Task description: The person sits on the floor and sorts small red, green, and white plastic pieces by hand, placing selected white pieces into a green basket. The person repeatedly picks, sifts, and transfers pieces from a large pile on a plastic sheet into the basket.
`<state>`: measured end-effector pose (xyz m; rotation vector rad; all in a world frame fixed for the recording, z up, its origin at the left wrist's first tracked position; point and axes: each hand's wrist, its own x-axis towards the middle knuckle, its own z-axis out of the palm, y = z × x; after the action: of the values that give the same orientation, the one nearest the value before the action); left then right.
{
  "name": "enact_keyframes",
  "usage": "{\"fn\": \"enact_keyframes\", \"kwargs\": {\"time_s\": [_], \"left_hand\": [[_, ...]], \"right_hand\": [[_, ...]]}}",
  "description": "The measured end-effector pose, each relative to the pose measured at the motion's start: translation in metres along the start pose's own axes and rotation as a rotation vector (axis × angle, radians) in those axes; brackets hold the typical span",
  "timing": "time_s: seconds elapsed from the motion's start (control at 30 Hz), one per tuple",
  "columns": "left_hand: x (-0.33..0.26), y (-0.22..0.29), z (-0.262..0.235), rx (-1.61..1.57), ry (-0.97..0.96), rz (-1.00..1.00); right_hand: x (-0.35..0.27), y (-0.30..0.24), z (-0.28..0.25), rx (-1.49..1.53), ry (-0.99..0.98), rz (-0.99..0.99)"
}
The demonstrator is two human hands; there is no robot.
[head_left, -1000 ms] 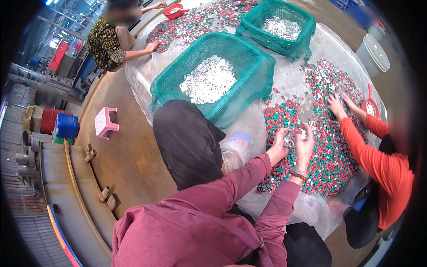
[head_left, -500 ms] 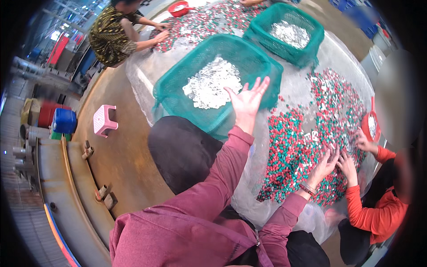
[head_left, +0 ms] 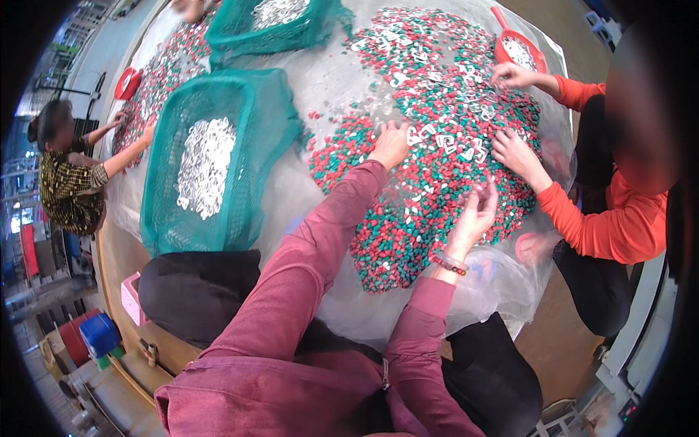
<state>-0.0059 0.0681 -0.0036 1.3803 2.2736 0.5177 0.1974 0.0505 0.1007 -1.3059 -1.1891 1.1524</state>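
Observation:
A wide heap of small red and green pieces (head_left: 437,153) mixed with white pieces lies on a clear plastic sheet (head_left: 328,80). My left hand (head_left: 391,144) rests palm down on the heap's left edge, fingers spread. My right hand (head_left: 477,213) hovers over the heap's near side with curled fingers; whether it pinches a piece I cannot tell. A teal mesh basket (head_left: 218,156) with a pile of white pieces sits to the left of my left arm.
A person in an orange sleeve (head_left: 582,211) picks through the heap from the right, near a red scoop (head_left: 518,49). A second teal basket (head_left: 280,22) stands at the back. Another person (head_left: 69,178) works at far left. A pink stool (head_left: 133,297) and blue bucket (head_left: 98,333) stand on the floor.
My left hand came back from above the teal basket and now lies on the heap. My head turned right, so the view shifted toward the heap.

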Motion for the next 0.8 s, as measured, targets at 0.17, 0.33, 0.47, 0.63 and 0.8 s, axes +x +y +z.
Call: {"fn": "enact_keyframes", "kwargs": {"time_s": [0.17, 0.33, 0.47, 0.63, 0.8], "left_hand": [[0.018, -0.004, 0.035, 0.056, -0.040, 0.064], [0.034, -0.001, 0.032, -0.144, -0.251, 0.284], [0.029, 0.001, 0.007, -0.261, -0.347, 0.388], [0.003, -0.016, -0.061, -1.083, -0.342, -0.038], [-0.014, -0.037, -0.080, -1.393, -0.442, -0.088]], "right_hand": [[0.006, 0.036, -0.005, -0.020, -0.006, 0.090], [0.012, 0.056, -0.006, -0.182, -0.017, 0.008], [0.052, 0.065, 0.020, -0.451, -0.159, -0.216], [0.100, 0.075, 0.066, -1.156, -0.383, -0.471], [0.074, 0.088, 0.061, -1.325, -0.583, -0.432]]}}
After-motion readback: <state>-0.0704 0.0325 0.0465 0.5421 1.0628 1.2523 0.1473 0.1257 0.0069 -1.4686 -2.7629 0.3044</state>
